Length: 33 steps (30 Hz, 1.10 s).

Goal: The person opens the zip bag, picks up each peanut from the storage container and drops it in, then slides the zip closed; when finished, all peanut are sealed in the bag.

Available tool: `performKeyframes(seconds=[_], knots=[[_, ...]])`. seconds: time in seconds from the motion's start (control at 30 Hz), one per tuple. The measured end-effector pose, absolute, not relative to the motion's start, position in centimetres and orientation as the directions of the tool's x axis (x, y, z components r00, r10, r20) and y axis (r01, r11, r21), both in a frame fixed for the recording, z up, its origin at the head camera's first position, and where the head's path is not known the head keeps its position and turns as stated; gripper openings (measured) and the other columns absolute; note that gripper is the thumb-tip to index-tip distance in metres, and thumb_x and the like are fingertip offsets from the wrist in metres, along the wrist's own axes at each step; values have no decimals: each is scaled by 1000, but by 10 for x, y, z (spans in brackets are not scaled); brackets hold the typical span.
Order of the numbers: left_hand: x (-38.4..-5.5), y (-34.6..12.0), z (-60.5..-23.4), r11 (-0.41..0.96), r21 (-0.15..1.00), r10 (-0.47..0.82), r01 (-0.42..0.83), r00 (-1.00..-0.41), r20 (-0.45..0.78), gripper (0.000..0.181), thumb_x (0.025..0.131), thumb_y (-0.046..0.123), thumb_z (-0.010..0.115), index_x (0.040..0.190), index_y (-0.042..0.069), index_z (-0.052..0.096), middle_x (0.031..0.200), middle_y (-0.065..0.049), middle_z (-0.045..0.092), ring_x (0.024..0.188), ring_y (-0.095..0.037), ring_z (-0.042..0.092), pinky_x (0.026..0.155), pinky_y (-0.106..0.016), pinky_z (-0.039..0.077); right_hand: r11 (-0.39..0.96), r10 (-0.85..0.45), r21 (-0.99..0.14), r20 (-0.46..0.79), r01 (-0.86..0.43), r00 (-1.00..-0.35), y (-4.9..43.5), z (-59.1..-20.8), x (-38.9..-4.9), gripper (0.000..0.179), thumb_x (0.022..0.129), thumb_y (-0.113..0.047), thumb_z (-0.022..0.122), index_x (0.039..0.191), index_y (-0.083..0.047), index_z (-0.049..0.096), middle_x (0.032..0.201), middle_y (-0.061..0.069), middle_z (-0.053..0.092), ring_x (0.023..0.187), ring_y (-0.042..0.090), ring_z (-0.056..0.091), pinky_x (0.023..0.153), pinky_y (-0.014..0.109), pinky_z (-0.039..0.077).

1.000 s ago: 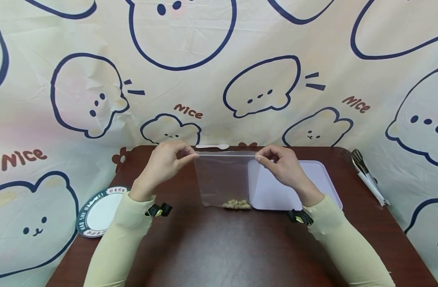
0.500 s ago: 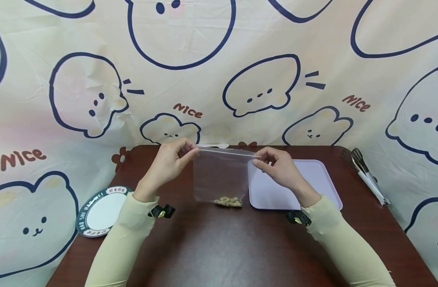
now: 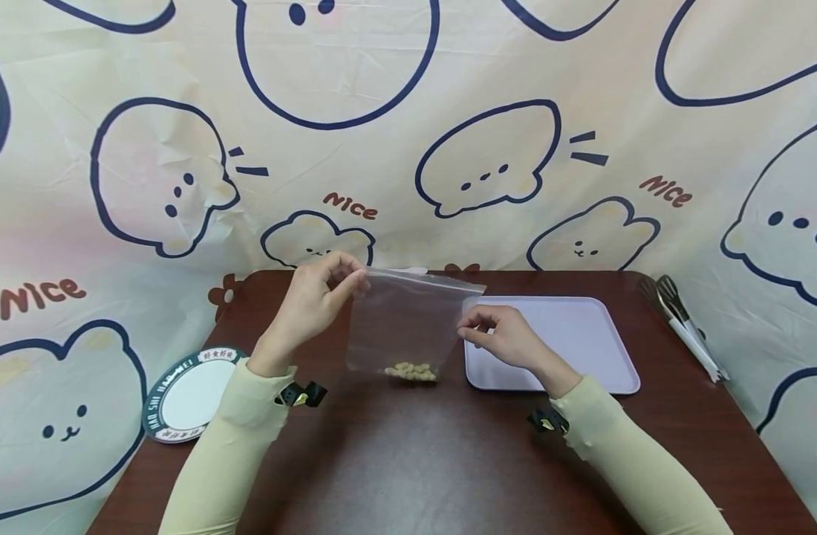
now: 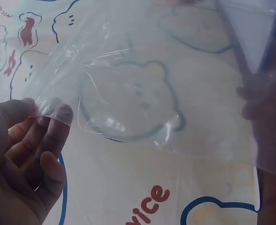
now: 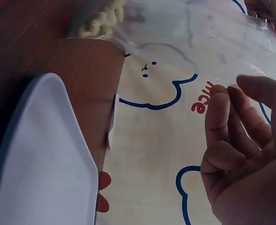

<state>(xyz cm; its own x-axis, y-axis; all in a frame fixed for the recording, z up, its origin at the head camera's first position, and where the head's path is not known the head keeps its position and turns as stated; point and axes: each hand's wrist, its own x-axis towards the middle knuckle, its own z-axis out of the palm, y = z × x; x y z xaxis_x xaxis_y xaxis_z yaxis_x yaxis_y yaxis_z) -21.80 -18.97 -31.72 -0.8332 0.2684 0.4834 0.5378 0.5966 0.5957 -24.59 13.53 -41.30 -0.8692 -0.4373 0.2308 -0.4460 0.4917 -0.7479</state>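
Note:
A clear zip bag [image 3: 405, 319] hangs over the middle of the table, with several pale, peanut-shaped pieces [image 3: 411, 371] gathered at its bottom. My left hand [image 3: 318, 297] pinches its top left corner between thumb and fingers; the left wrist view shows the plastic [image 4: 123, 103] stretching away from the fingertips. The right hand [image 3: 505, 342] has thumb and fingertips drawn together at the bag's right side edge, below the top corner, which sticks out free. In the right wrist view, that hand [image 5: 245, 145] has the bag's edge at its fingertips.
A pale lilac tray [image 3: 582, 342] lies right of the bag. At the left table edge is a round plate with a green rim [image 3: 156, 409]. Tongs and a whisk-like utensil [image 3: 689, 342] lie at the right edge; a white spoon [image 3: 418, 270] is at the back.
The right hand has slid from the bag's top right corner down to its side edge. The bag has shifted left with its right corner dipping; the left hand has risen slightly.

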Motion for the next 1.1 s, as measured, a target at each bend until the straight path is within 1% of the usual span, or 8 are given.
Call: performKeyframes(seconds=[0.17,0.27,0.4,0.5,0.67,0.83,1.0,1.1], knots=[[-219,-191,-317,587,589,259,556,-818,513,13,100,28,62,101,15,64,86,1,74,73,-10,68,59,-26,47,462,-393,-760,286,-457,-874,135,-411,-245,5,95,-24,69,92,-21,72,78,-3,68,65,17,62,54,28,43],[-219,-192,-318,582,593,251,556,-817,519,14,100,28,62,102,15,63,86,1,74,72,-9,68,60,-25,48,438,-396,-783,273,-442,-877,136,-410,-245,8,97,-25,66,94,-19,69,82,0,71,66,17,62,53,28,42],[-218,-193,-318,582,620,225,527,-836,500,17,99,31,62,103,15,64,84,0,73,69,-8,69,65,-24,53,415,-425,-804,242,-425,-872,136,-408,-239,9,99,-26,63,96,-18,67,85,0,74,65,17,63,53,28,41],[-216,-195,-318,577,648,205,498,-856,476,18,99,33,62,103,15,64,81,-1,72,66,-10,69,64,-26,54,409,-444,-807,231,-426,-865,137,-406,-233,8,99,-25,63,96,-19,67,81,-2,74,63,17,62,52,27,40],[-216,-199,-324,588,678,190,442,-889,416,17,99,32,62,102,15,65,80,-2,71,65,-16,69,58,-29,50,390,-480,-812,223,-434,-849,141,-406,-224,7,99,-22,62,95,-18,66,79,-2,73,62,16,62,51,26,40],[-223,-199,-338,584,711,187,391,-918,351,20,100,33,61,104,14,65,83,-4,71,68,-21,70,59,-29,49,391,-496,-824,187,-411,-848,144,-408,-220,9,100,-22,61,96,-15,66,79,-1,73,62,15,62,52,26,41],[-237,-196,-355,544,755,197,365,-931,308,23,100,33,61,109,13,64,85,-6,72,71,-20,71,69,-32,53,429,-463,-824,151,-370,-873,145,-416,-228,15,100,-24,61,98,-10,67,81,3,74,63,17,63,55,26,42],[-243,-194,-362,537,761,217,363,-932,292,30,100,34,61,123,15,60,89,-6,74,75,-17,72,79,-37,55,442,-440,-824,144,-354,-886,144,-421,-234,17,100,-26,61,100,-10,66,83,5,75,63,19,63,56,27,42]])
